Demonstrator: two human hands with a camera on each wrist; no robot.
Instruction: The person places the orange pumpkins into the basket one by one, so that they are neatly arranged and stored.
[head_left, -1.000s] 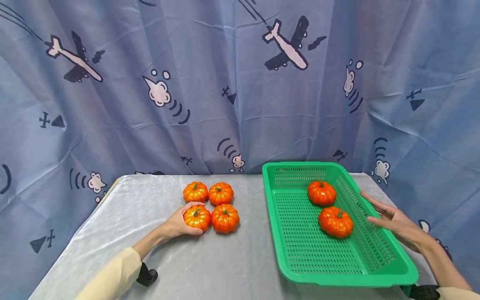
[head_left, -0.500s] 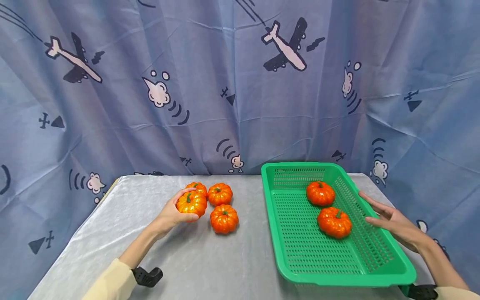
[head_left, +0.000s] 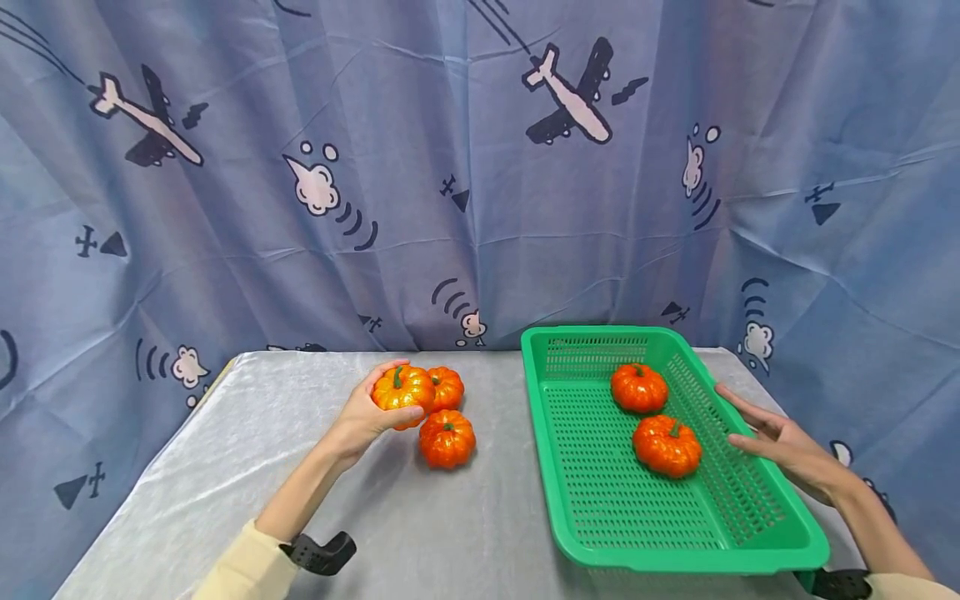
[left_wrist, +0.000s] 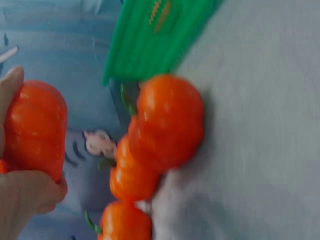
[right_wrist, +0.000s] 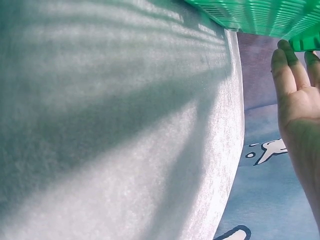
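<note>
My left hand (head_left: 358,423) grips a small glossy orange pumpkin (head_left: 402,388) with a green stem, thumb on the near side and fingers round the far side. It hangs above the table and covers another pumpkin in the head view. Two more, a back pumpkin (head_left: 448,388) and a front pumpkin (head_left: 447,439), stand beside it. The left wrist view shows the held pumpkin apart from the three pumpkins on the cloth. On the right, my right hand (head_left: 798,454) lies at the side rim of a green plastic basket (head_left: 558,500), its fingers stretched out against it.
Inside the basket sit two pumpkins, a rear pumpkin (head_left: 638,388) and a nearer pumpkin (head_left: 667,447). A pale grey cloth (head_left: 300,550) covers the table. Behind its far edge hangs a blue curtain (head_left: 420,167) printed with planes.
My left hand has lifted the front-left pumpkin from the group, then carried it back and to the right. My right hand stays at the basket's rim.
</note>
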